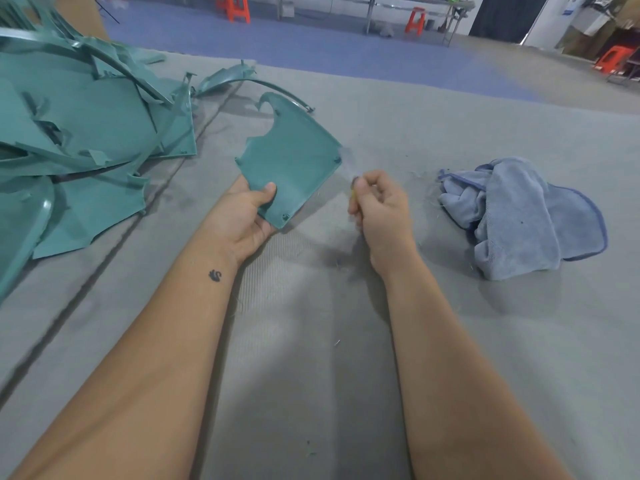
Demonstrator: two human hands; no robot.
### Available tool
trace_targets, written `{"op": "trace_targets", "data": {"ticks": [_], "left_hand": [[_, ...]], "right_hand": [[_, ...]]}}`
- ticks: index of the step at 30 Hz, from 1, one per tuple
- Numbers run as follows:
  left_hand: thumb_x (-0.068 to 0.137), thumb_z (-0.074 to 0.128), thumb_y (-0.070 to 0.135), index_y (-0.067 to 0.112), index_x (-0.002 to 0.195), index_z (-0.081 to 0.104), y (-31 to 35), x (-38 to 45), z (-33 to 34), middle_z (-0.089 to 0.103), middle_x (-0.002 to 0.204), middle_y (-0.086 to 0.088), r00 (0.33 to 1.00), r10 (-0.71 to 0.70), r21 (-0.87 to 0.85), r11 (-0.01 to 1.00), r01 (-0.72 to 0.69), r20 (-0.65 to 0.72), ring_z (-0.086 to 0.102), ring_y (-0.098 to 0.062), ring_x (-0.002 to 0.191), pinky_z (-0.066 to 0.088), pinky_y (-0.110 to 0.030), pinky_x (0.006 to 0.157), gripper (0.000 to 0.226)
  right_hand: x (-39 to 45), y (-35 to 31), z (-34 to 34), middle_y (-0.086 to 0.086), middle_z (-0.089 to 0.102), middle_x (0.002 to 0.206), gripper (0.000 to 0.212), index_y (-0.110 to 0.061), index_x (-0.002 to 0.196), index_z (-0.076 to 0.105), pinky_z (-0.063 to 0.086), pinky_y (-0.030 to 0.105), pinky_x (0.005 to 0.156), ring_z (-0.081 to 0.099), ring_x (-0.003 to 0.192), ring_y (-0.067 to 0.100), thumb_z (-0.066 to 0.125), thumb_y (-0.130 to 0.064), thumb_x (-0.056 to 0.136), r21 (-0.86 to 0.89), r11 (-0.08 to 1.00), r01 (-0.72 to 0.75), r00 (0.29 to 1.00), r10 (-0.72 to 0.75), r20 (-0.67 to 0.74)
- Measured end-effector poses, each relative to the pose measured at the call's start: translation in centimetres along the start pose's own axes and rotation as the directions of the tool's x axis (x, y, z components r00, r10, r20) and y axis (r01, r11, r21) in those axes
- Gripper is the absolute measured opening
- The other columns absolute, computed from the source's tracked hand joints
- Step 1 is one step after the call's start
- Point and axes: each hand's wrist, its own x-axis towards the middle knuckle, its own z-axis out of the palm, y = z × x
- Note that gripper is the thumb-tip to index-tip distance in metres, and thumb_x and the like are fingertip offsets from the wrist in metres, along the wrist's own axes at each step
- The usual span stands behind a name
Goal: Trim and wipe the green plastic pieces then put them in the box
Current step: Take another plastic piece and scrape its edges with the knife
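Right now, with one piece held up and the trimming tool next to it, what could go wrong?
1. The left hand pinches the green plastic piece only at its near corner, so trimming pressure could twist it loose.
2. The right hand holds a small yellow tool near the left thumb; a slip might nick it.
3. Shavings already dot the grey mat, and the blue cloth lies beside them, so wiping could pick up debris.
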Motion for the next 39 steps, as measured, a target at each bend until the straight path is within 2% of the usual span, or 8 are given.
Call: {"op": "trace_targets", "data": {"ticks": [3, 10, 12, 14, 16, 20, 31, 39], "left_hand": [[0.1, 0.036, -0.004, 0.016, 0.128, 0.051, 0.0, 0.0, 0.1, 0.067, 0.115, -0.006, 1.0, -0.011, 0.016, 1.0, 0.011, 0.009, 0.069, -0.02, 0.091, 0.061, -0.033, 0.072, 0.038], [0.101, 0.033, -0.002, 0.013, 0.137, 0.044, -0.2, 0.2, 0.1, 0.065, 0.111, -0.008, 0.999, 0.026, -0.084, 0.996, -0.03, -0.042, 0.068, -0.021, 0.087, 0.061, -0.036, 0.068, 0.04], [0.102, 0.032, -0.003, 0.012, 0.138, 0.042, 0.0, 0.3, 0.0, 0.064, 0.112, -0.007, 0.998, 0.055, -0.111, 0.992, -0.059, -0.043, 0.067, -0.02, 0.086, 0.061, -0.036, 0.071, 0.041], [0.101, 0.033, -0.004, 0.015, 0.136, 0.044, 0.1, 0.2, 0.0, 0.065, 0.11, -0.004, 0.994, 0.094, -0.047, 0.994, -0.097, -0.05, 0.069, -0.016, 0.086, 0.061, -0.033, 0.071, 0.041], [0.1, 0.035, -0.006, 0.021, 0.129, 0.048, 0.1, 0.2, 0.2, 0.066, 0.11, 0.003, 0.984, 0.167, 0.119, 0.98, -0.16, -0.055, 0.069, -0.011, 0.091, 0.059, -0.031, 0.075, 0.041], [0.099, 0.036, -0.009, 0.025, 0.122, 0.049, -0.3, -0.1, 0.9, 0.062, 0.122, 0.003, 0.952, 0.306, 0.355, 0.889, -0.29, 0.012, 0.059, -0.014, 0.116, 0.043, -0.041, 0.107, 0.043], [0.097, 0.039, -0.011, 0.012, 0.136, 0.039, -0.8, -0.5, 0.9, 0.049, 0.141, -0.016, 0.901, 0.373, 0.374, 0.821, -0.431, 0.22, 0.048, -0.029, 0.132, 0.035, -0.052, 0.112, 0.045], [0.096, 0.039, -0.012, 0.014, 0.132, 0.043, -0.8, -0.4, 0.9, 0.055, 0.133, -0.01, 0.901, 0.376, 0.339, 0.836, -0.43, 0.216, 0.051, -0.025, 0.129, 0.037, -0.047, 0.111, 0.044]], "right_hand": [[0.3, 0.2, -0.2, -0.009, 0.05, 0.052, 0.024, -0.02, 0.078, 0.054, 0.032, 0.023, 0.05, 0.037, 0.051, 0.011, 0.05, -0.012, 0.099, 0.002, 1.0, -0.02, 1.0, 0.02, -0.023], [-0.6, 0.1, 0.6, -0.013, 0.051, 0.055, 0.022, -0.025, 0.077, 0.06, 0.033, 0.02, 0.058, 0.042, 0.055, 0.001, 0.059, -0.012, 0.094, -0.408, 0.895, 0.18, 0.928, -0.016, 0.372], [-0.8, -0.1, 0.6, -0.014, 0.053, 0.054, 0.023, -0.024, 0.076, 0.062, 0.035, 0.017, 0.058, 0.044, 0.054, 0.0, 0.06, -0.01, 0.093, -0.377, 0.91, 0.174, 0.904, 0.005, 0.429], [-0.9, -0.3, 0.4, -0.008, 0.054, 0.054, 0.024, -0.022, 0.075, 0.062, 0.037, 0.016, 0.054, 0.046, 0.052, 0.005, 0.059, -0.007, 0.094, -0.199, 0.978, 0.058, 0.938, 0.015, 0.347], [-0.5, -0.4, 0.0, -0.003, 0.054, 0.053, 0.023, -0.02, 0.075, 0.06, 0.036, 0.018, 0.049, 0.043, 0.048, 0.007, 0.057, -0.008, 0.095, -0.025, 0.999, -0.026, 0.99, 0.029, 0.136], [0.1, 0.0, -0.7, -0.001, 0.055, 0.055, 0.02, -0.02, 0.076, 0.06, 0.033, 0.025, 0.05, 0.039, 0.047, 0.009, 0.057, -0.015, 0.095, -0.095, 0.994, -0.046, 0.993, 0.034, -0.116], [0.3, -0.5, -0.8, 0.001, 0.056, 0.066, 0.019, -0.021, 0.084, 0.058, 0.04, 0.018, 0.056, 0.044, 0.056, 0.009, 0.053, -0.01, 0.099, 0.053, 0.998, 0.02, 0.991, -0.012, -0.136], [0.4, -0.1, -1.2, -0.001, 0.049, 0.061, 0.025, -0.02, 0.079, 0.057, 0.032, 0.023, 0.054, 0.036, 0.055, 0.011, 0.05, -0.007, 0.1, 0.065, 0.998, 0.017, 0.996, -0.011, -0.085]]}}
